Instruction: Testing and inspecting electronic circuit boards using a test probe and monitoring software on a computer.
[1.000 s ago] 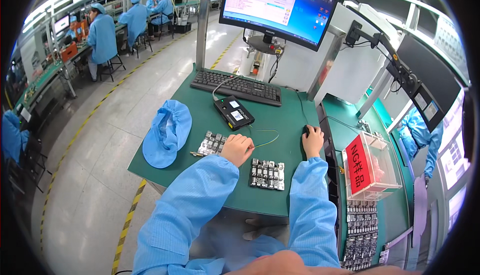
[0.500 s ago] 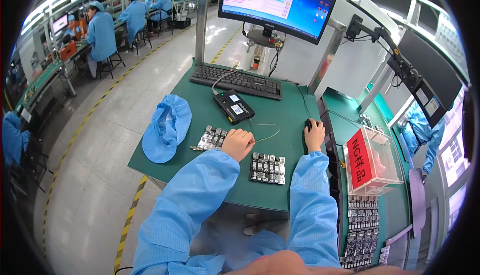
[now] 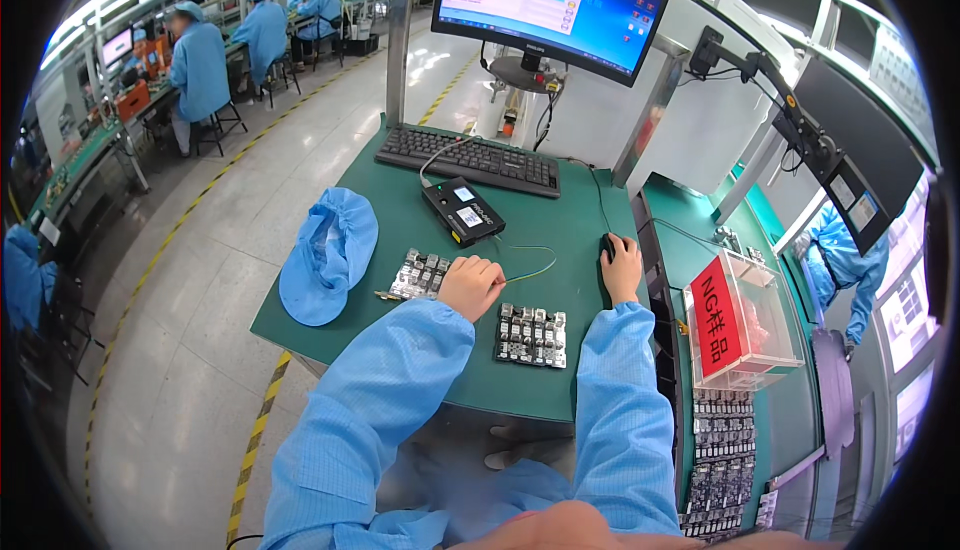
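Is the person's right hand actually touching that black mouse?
Touching. The head view shows the right hand curved over the black mouse, with no gap visible between them.

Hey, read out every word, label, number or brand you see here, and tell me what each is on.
I won't copy wording or brands, but lettering stands here:
Red sign on the clear box: large, dark, legible characters.
Black device: pale lettering; its white label's print is too small.
Monitor: on-screen text too small; a small mark on its lower frame.
Circuit boards: any print is too small to read.
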Demonstrator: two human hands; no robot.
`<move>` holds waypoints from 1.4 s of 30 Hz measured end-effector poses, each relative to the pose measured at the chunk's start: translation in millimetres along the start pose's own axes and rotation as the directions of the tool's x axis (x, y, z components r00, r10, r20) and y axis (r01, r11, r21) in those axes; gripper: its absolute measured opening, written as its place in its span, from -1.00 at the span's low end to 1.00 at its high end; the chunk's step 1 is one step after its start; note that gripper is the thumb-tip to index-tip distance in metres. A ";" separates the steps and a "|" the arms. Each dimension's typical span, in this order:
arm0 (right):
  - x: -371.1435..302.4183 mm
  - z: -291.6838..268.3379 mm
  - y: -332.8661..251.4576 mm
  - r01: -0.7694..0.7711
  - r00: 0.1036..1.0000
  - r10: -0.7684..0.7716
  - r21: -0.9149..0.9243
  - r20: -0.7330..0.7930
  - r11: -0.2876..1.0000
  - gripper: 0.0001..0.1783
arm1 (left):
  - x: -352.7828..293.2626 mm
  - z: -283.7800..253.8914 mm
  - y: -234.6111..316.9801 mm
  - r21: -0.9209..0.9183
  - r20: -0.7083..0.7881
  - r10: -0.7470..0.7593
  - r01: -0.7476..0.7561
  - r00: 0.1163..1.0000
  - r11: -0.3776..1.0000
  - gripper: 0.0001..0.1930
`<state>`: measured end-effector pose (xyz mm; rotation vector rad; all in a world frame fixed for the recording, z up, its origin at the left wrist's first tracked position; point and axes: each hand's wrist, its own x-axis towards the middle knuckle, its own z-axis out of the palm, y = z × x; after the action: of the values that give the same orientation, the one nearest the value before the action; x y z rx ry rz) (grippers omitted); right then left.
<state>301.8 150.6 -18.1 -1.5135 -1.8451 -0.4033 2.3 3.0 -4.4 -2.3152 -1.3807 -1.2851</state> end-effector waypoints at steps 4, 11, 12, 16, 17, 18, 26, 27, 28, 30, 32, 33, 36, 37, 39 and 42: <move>-1.2 0.0 -1.0 0.003 1.000 -0.003 0.000 -0.024 1.000 -0.58 | -0.7 0.9 -1.8 0.002 -0.011 0.006 -0.006 1.000 1.000 -0.85; -1.8 0.6 -1.3 -0.068 0.997 0.066 -0.067 -0.030 0.995 -0.56 | -2.2 2.9 -3.2 0.024 -0.003 -0.007 0.007 1.000 1.000 -0.87; -1.7 0.7 -1.4 -0.097 0.995 0.097 -0.091 -0.008 0.991 -0.57 | -2.2 3.1 -3.3 0.026 -0.006 -0.007 0.007 1.000 1.000 -0.87; -1.6 0.8 -0.9 -0.125 0.992 0.122 -0.117 -0.032 0.985 -0.59 | -2.6 4.0 -3.2 0.031 0.013 -0.039 0.038 0.999 0.999 -0.87; -1.7 0.9 -0.4 -0.130 0.991 0.126 -0.122 -0.039 0.984 -0.59 | -2.7 4.1 -3.4 0.028 0.022 -0.041 0.040 0.999 0.999 -0.87; -1.7 1.1 0.2 -0.145 0.989 0.141 -0.133 -0.039 0.980 -0.59 | -2.8 4.3 -3.4 0.029 0.022 -0.042 0.042 0.999 0.999 -0.87; -1.7 3.2 3.4 -0.096 0.994 0.092 -0.074 -0.059 0.993 -0.60 | -2.0 2.8 -2.5 -0.009 0.046 -0.041 0.041 0.998 0.999 -0.78; -1.8 3.1 3.4 -0.107 0.993 0.103 -0.079 -0.052 0.991 -0.60 | -1.9 2.4 -2.0 -0.008 0.043 -0.041 0.041 0.998 0.999 -0.78; -1.8 2.9 3.3 -0.096 0.994 0.091 -0.072 -0.060 0.993 -0.60 | -1.8 1.9 -1.7 -0.004 0.045 -0.040 0.040 0.998 0.999 -0.77; -2.0 2.5 3.2 -0.102 0.994 0.099 -0.080 -0.051 0.992 -0.60 | -1.4 1.2 -1.2 0.000 0.046 -0.039 0.039 0.998 0.999 -0.76; -2.1 2.4 3.2 -0.096 0.994 0.092 -0.075 -0.054 0.993 -0.60 | -1.2 1.0 -0.8 0.010 0.044 -0.038 0.037 0.998 0.999 -0.75; -2.0 2.5 3.2 -0.107 0.994 0.104 -0.082 -0.044 0.991 -0.60 | -1.1 1.0 -0.8 0.009 0.044 -0.038 0.037 0.998 0.999 -0.75; -1.8 3.2 3.5 -0.114 0.993 0.112 -0.083 -0.036 0.990 -0.60 | -1.3 1.0 -0.8 0.007 0.044 -0.042 0.042 0.998 0.999 -0.75; -1.7 3.5 3.5 -0.103 0.994 0.100 -0.077 -0.046 0.992 -0.60 | -1.2 1.0 -0.9 0.012 0.035 -0.035 0.034 0.999 0.999 -0.75; -1.7 4.1 3.6 -0.127 0.992 0.125 -0.083 -0.027 0.988 -0.59 | -1.2 1.2 -0.8 0.017 0.027 -0.027 0.027 0.999 0.999 -0.76; -1.5 4.3 3.4 -0.137 0.990 0.136 -0.077 -0.025 0.988 -0.59 | -0.8 1.4 -0.7 0.019 0.025 -0.035 0.034 0.999 0.999 -0.76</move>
<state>303.7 153.2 -22.8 -1.6721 -1.7157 -0.4285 2.5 3.6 -6.0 -2.3137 -1.4403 -1.2506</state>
